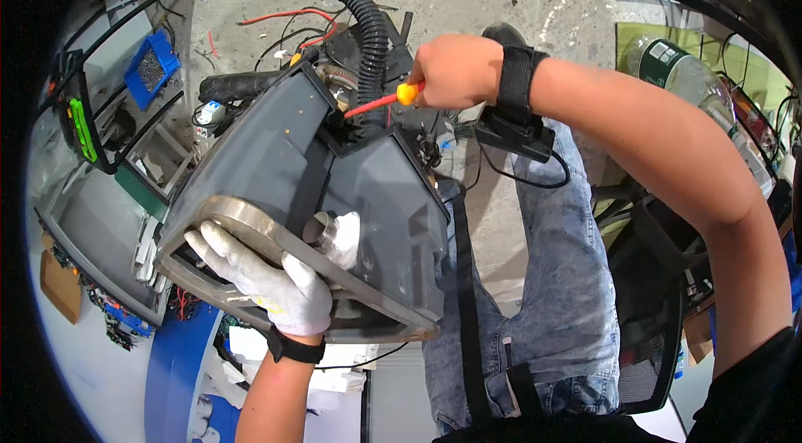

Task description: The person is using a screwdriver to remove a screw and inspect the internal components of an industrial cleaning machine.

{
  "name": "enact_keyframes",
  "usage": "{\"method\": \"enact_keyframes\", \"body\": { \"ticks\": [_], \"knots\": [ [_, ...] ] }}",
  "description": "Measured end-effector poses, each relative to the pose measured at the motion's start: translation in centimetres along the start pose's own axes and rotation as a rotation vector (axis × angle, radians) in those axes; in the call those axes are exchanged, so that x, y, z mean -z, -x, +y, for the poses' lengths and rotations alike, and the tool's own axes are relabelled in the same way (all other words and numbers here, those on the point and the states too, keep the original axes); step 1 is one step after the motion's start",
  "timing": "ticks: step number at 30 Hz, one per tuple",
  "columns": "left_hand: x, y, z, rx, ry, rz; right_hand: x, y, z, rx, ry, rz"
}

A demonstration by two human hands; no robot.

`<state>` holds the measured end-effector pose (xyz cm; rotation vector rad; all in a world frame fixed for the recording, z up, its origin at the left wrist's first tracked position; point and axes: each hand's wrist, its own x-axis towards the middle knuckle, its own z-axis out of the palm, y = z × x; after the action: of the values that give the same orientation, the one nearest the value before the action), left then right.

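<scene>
A large grey plastic machine housing point(242, 142) lies tilted in front of me, with a curved metal band point(334, 263) along its near side. My left hand point(271, 284), in a white glove, holds the housing at this band, fingers over the metal and thumb apart. Bare and closed, my right hand point(459, 71) grips a screwdriver with a red shaft and yellow collar point(407, 94). The shaft points left into a gap at the housing's far end; its tip is hard to make out there. Past the gap rises a ribbed black hose point(372, 33).
Red and black wires point(292, 18) lie on the concrete floor beyond the housing. At the left stands a blue tray point(152, 68) of small dark parts. A large clear bottle point(681, 71) lies at the right. My jeans-clad legs point(551, 276) are beside the housing.
</scene>
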<state>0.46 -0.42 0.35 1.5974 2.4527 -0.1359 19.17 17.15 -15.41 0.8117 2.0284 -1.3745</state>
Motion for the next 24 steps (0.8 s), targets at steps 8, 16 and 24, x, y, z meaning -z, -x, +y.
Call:
{"method": "enact_keyframes", "body": {
  "ticks": [8, 16, 24],
  "knots": [
    [-0.2, -0.4, 0.8, -0.014, 0.010, -0.012, 2.0, -1.9, -1.2, 0.068, 0.155, -0.078],
    [0.0, -0.5, 1.1, -0.009, 0.030, 0.034, -1.7, 1.2, -0.7, -0.079, -0.084, -0.013],
    [-0.5, 0.0, 0.9, -0.043, 0.077, 0.073, 0.5, 5.6, -5.0, -0.051, 0.084, 0.037]
  ]
}}
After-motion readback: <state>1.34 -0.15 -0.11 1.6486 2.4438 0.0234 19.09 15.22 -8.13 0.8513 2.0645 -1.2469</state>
